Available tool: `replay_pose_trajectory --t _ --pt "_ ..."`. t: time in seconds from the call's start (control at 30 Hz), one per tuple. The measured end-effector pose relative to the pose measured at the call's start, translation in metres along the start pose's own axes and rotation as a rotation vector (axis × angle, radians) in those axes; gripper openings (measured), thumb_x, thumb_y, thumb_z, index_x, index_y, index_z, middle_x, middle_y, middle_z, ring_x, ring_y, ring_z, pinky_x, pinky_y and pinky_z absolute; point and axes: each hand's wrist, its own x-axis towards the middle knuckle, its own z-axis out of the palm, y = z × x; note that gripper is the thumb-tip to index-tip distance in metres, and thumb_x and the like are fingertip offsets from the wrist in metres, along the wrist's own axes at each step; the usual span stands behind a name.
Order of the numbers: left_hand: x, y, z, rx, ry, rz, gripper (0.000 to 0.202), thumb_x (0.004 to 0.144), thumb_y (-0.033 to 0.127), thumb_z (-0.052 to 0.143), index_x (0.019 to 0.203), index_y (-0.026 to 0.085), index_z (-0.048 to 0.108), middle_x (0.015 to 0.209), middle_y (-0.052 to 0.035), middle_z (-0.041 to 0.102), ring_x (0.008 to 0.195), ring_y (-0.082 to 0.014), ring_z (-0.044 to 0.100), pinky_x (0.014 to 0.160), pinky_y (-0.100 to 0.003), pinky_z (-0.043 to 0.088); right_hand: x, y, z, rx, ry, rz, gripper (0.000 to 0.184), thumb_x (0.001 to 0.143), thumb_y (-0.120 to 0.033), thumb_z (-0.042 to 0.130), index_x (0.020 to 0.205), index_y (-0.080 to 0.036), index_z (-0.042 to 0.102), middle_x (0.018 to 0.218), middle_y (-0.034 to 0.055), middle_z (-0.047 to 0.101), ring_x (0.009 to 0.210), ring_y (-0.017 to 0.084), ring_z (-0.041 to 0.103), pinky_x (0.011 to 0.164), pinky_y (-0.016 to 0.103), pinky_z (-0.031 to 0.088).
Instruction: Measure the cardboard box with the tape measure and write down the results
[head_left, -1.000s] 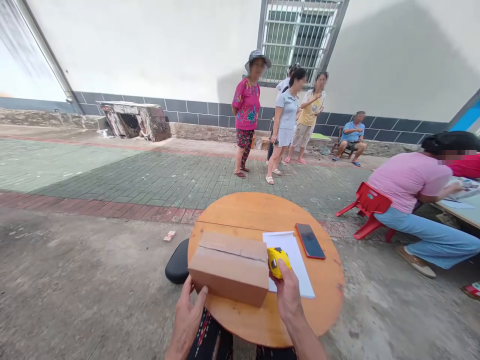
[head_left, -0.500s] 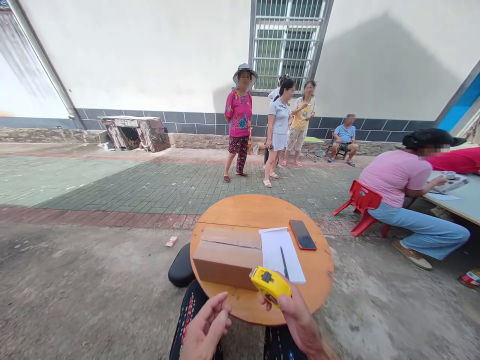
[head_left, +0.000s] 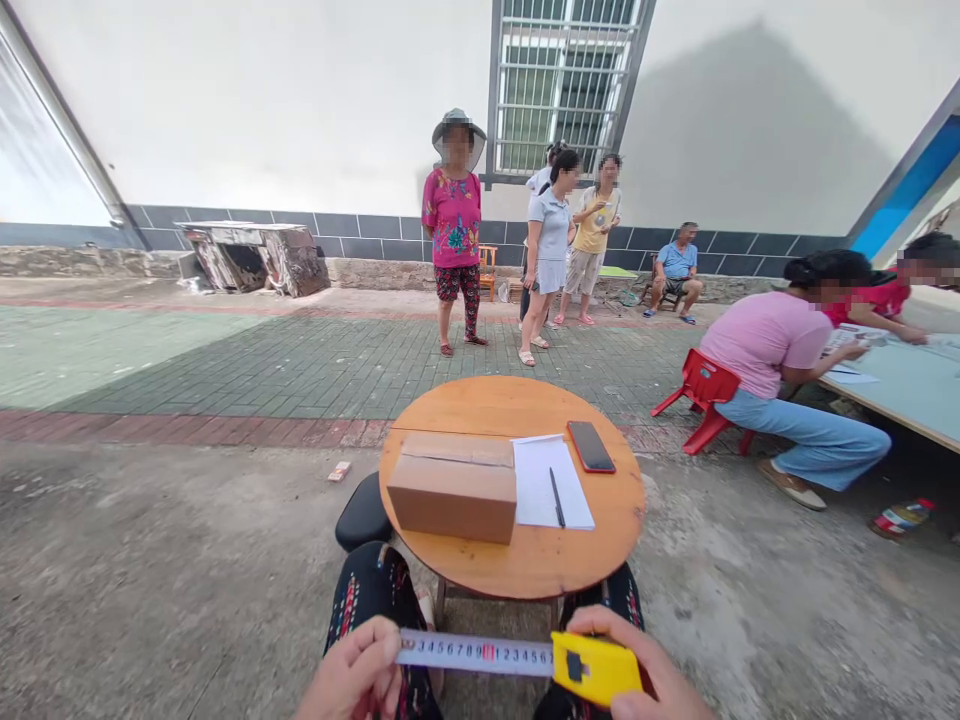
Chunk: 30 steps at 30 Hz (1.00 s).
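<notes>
My right hand (head_left: 652, 680) is closed round a yellow tape measure case (head_left: 596, 668) at the bottom of the view. My left hand (head_left: 352, 680) pinches the end of its white blade (head_left: 476, 655), which is drawn out level between my hands, over my knees. In front of me stands a round wooden table (head_left: 525, 410). On it lie a closed brown cardboard box (head_left: 454, 485), a white sheet of paper (head_left: 540, 480) with a black pen (head_left: 556, 497), and a dark phone in a red case (head_left: 591, 446).
A black stool (head_left: 362, 512) stands left of the table. A person in pink sits on a red plastic chair (head_left: 701, 395) at a long table (head_left: 900, 385) on the right. Several people stand or sit by the far wall. Rough concrete ground lies all around.
My right hand lifted the tape measure off the table and drew it back to my lap. My left hand left the box and pulled the blade out to the left. The view backed away.
</notes>
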Motion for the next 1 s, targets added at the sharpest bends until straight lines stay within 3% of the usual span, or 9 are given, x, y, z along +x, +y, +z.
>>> replay_pose_trajectory --t 0.17,0.33,0.5,0.7,0.8,0.93,1.0 --pt "-0.004 0.037 -0.014 0.198 0.084 0.097 0.047 0.063 0.061 0.075 0.058 0.018 0.057 0.052 0.0019 0.054 0.053 -0.0126 0.048 0.054 -0.024 0.043 -0.007 -0.023 -0.006 0.027 0.144 -0.071 0.061 0.06 -0.064 0.066 0.105 -0.023 0.067 0.09 0.0055 0.069 0.077 0.025 0.06 0.068 0.031 0.043" --pt "0.014 0.062 -0.011 0.328 0.208 0.211 0.049 0.063 0.061 0.073 0.079 0.015 0.07 0.062 -0.0012 0.062 0.059 -0.0151 0.053 0.054 -0.024 0.042 0.014 -0.038 -0.003 0.021 0.238 -0.095 0.055 0.065 -0.064 0.066 0.101 -0.023 0.067 0.086 0.0047 0.07 0.076 0.024 0.06 0.068 0.031 0.044" --pt "0.049 0.111 0.003 0.498 0.287 0.415 0.046 0.067 0.061 0.064 0.064 0.015 0.063 0.059 -0.0003 0.058 0.053 -0.0124 0.049 0.051 -0.023 0.037 0.067 -0.07 -0.016 -0.015 0.33 -0.188 0.05 0.07 -0.057 0.069 0.103 -0.021 0.065 0.083 0.0037 0.069 0.073 0.022 0.06 0.069 0.032 0.047" --pt "0.118 0.164 -0.002 0.638 0.351 0.446 0.04 0.073 0.053 0.06 0.057 0.017 0.055 0.054 0.0032 0.051 0.05 -0.0107 0.046 0.047 -0.022 0.032 0.153 -0.11 -0.024 -0.131 0.265 -0.254 0.047 0.077 -0.061 0.062 0.094 -0.018 0.064 0.076 0.0026 0.064 0.067 0.019 0.056 0.066 0.032 0.043" --pt "0.149 0.172 -0.008 0.71 0.351 0.375 0.037 0.084 0.047 0.058 0.065 0.014 0.058 0.056 0.0033 0.052 0.05 -0.0103 0.049 0.047 -0.022 0.036 0.181 -0.116 -0.025 -0.149 0.276 -0.229 0.049 0.075 -0.062 0.061 0.093 -0.017 0.064 0.079 0.0031 0.065 0.065 0.018 0.055 0.063 0.031 0.04" --pt "0.177 0.168 -0.014 0.808 0.341 0.311 0.028 0.093 0.039 0.058 0.103 0.013 0.062 0.095 -0.0039 0.064 0.076 -0.0137 0.062 0.067 -0.03 0.054 0.198 -0.111 -0.031 -0.147 0.303 -0.183 0.051 0.074 -0.063 0.061 0.092 -0.016 0.064 0.075 0.0022 0.064 0.062 0.018 0.055 0.06 0.031 0.037" --pt "0.185 0.163 -0.015 0.85 0.343 0.328 0.025 0.092 0.037 0.059 0.097 0.013 0.063 0.09 -0.0025 0.064 0.075 -0.0138 0.061 0.066 -0.029 0.052 0.201 -0.108 -0.035 -0.136 0.309 -0.156 0.052 0.073 -0.064 0.061 0.093 -0.016 0.064 0.075 0.0023 0.064 0.061 0.018 0.055 0.058 0.03 0.037"
